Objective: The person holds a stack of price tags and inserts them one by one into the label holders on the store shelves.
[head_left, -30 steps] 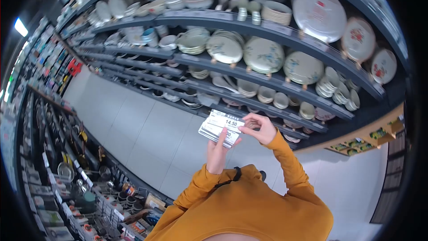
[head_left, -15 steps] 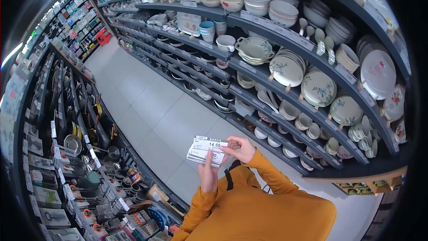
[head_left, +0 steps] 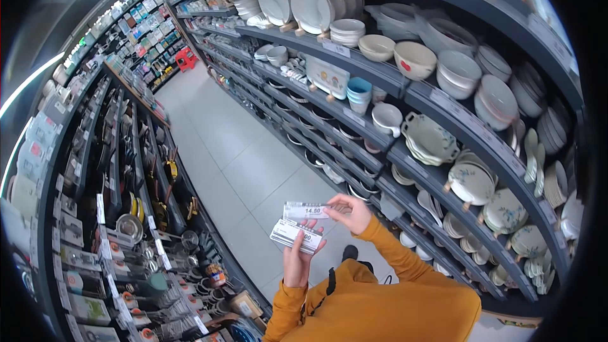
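Note:
My left hand (head_left: 296, 266) is closed on a small stack of white price labels (head_left: 285, 233), its thumb pressed across the printed front. The top label of that stack ends in "00", the rest being under the thumb. Just above it, my right hand (head_left: 352, 215) pinches the right end of a single price label (head_left: 303, 211) that reads 14.50. This label's lower edge lies close to the stack; whether they still touch I cannot tell.
Shelves on the right carry plates (head_left: 313, 10), bowls (head_left: 415, 60), blue cups (head_left: 359, 94) and floral dishes (head_left: 472, 182). Kitchen utensils hang on the left rack, near a metal strainer (head_left: 129, 228). A tiled floor aisle (head_left: 234, 145) runs between, towards a red object (head_left: 185, 59) at the far end.
My right hand has drawn the 14.50 label up and away from the stack in my left hand. The view has shifted, so the shelves sit further right and the aisle shows more centrally.

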